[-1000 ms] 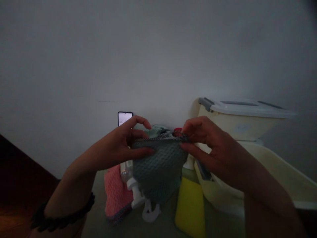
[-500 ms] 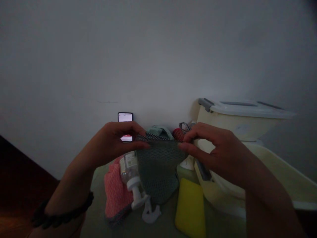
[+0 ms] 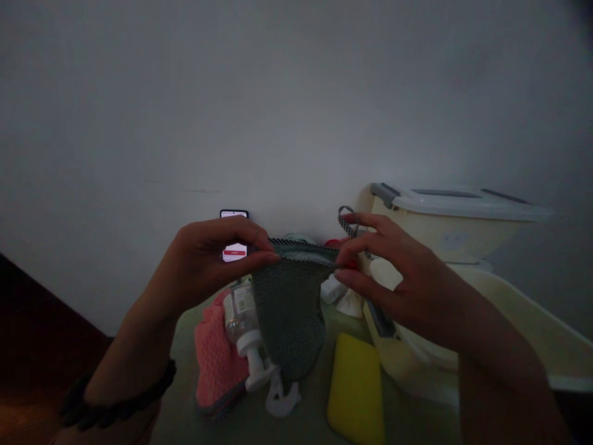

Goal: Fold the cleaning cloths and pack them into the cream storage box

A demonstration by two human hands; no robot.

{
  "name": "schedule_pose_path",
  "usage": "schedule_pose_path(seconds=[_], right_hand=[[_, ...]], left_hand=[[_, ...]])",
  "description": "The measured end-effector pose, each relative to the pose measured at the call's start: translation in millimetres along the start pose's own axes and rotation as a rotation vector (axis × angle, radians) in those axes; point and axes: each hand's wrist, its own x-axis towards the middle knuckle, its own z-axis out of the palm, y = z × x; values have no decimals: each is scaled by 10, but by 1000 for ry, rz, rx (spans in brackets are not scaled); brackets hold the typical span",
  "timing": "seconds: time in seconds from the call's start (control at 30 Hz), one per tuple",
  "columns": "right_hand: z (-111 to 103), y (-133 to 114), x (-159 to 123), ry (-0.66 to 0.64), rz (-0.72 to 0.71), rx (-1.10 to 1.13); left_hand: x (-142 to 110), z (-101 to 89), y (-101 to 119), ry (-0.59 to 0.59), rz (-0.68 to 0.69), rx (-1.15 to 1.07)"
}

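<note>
At both top corners of the green cloth [image 3: 290, 315], pinching with left hand [image 3: 217, 250] and right hand [image 3: 389, 266], probably to keep it gaping, with yellow sponge [image 3: 356, 389] below the grip.

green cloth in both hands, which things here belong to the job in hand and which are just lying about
In hand:
- green cloth, pinched by left hand and right hand

Seemingly just lying about:
- pink cloth
- pump bottle
- white hooked piece
- yellow block
- phone
- cream bins

hands [image 3: 213, 253] [image 3: 419, 275]: 2 | held cloth [image 3: 290, 315]: 1 | phone [image 3: 235, 251]: 1 | bottle [image 3: 243, 312]: 1 | sponge [image 3: 356, 389]: 1 | bins [image 3: 430, 238] [image 3: 509, 315]: perhaps 2
</note>
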Motion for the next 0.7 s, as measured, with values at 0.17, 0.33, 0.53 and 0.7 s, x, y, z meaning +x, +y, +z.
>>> schedule_pose_path(seconds=[0.17, 0.33, 0.53, 0.7], right_hand=[[35, -29, 7, 25, 48, -62], [55, 20, 29, 66, 56, -34], [62, 5, 27, 77, 83, 28], [92, -24, 59, 103, 92, 42]], left_hand=[[1, -1, 13, 9, 38, 1], [14, 5, 23, 29, 70, -23], [7, 13, 67, 62, 93, -65], [-10, 3, 93, 42, 108, -63]])
